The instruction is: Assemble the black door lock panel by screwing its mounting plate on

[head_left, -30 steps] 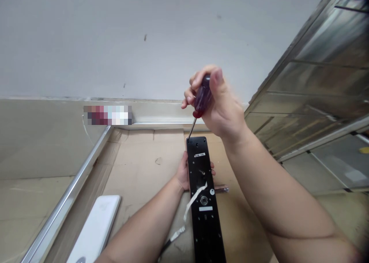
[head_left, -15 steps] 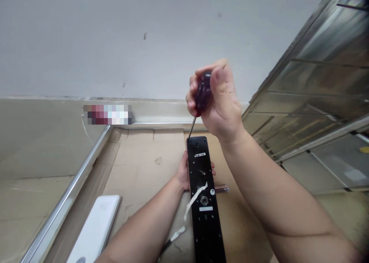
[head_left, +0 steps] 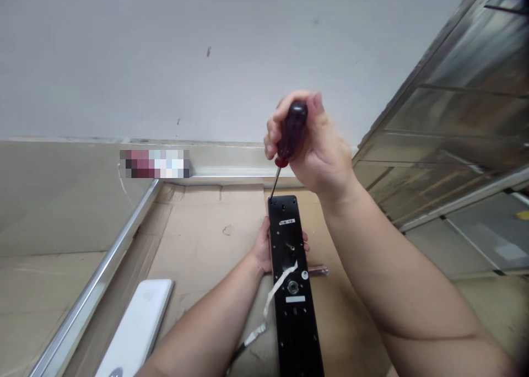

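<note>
My right hand (head_left: 318, 156) grips a screwdriver (head_left: 292, 129) with a translucent dark red handle. Its thin shaft slants down, and the tip rests at the top left corner of a long black metal plate (head_left: 291, 305). My left hand (head_left: 263, 250) holds the plate's left edge, with fingertips showing past the right edge. The plate carries a small white label, a round fitting and several holes. A flat white ribbon cable (head_left: 276, 294) runs from its central slot down past its left edge. The plate's lower end leaves the frame.
The plate is over a flattened cardboard sheet (head_left: 202, 239). A white rounded panel (head_left: 136, 330) lies at the lower left, beside an aluminium strip (head_left: 95, 289). A thin metal bar (head_left: 318, 270) pokes out from behind the plate. A white wall (head_left: 248, 63) stands ahead, with a glass panel (head_left: 446, 129) to the right.
My right hand has turned on the screwdriver handle, with its fingers shifting around it. The tip stays at the same corner of the plate, and the plate and my left hand have not visibly moved.
</note>
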`<move>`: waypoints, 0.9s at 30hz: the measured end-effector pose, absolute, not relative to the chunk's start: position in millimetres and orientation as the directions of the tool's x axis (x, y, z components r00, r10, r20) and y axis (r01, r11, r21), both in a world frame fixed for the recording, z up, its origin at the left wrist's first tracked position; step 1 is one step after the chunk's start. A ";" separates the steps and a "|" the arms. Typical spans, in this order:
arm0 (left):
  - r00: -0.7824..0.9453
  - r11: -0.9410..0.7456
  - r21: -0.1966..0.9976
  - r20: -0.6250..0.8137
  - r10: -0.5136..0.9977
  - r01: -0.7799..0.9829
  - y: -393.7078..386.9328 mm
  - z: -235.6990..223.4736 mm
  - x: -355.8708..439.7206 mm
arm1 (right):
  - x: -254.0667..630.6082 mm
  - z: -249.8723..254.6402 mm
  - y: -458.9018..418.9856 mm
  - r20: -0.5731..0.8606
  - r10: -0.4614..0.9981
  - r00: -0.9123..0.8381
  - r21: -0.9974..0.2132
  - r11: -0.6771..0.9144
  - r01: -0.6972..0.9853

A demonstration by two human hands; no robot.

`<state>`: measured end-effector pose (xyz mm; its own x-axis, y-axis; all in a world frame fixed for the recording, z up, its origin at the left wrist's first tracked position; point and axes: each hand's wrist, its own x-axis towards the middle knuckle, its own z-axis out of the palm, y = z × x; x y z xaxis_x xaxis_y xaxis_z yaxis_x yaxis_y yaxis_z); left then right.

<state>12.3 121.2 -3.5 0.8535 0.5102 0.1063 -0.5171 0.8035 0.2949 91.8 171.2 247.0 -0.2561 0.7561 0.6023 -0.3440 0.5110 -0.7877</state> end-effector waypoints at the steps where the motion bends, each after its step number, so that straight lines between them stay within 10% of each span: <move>1: 0.852 0.802 0.295 0.106 0.513 -0.520 121.2 -3.5 12.4 | 92.6 249.2 173.0 0.589 0.754 -0.292 -0.800 0.494 -0.340; 12: 0.864 0.811 0.299 0.130 0.487 -0.503 122.1 -4.5 11.6 | 89.2 244.4 167.5 0.588 0.802 -0.103 -0.772 0.519 -0.367; 21: 0.861 0.806 0.308 0.116 0.496 -0.506 122.2 -4.3 11.5 | 93.3 260.3 170.3 0.474 0.731 -0.491 -0.878 0.353 -0.323; 27: 0.860 0.807 0.307 0.100 0.500 -0.505 121.9 -3.1 11.4 | 87.7 245.1 168.1 0.591 0.771 -0.239 -0.765 0.442 -0.469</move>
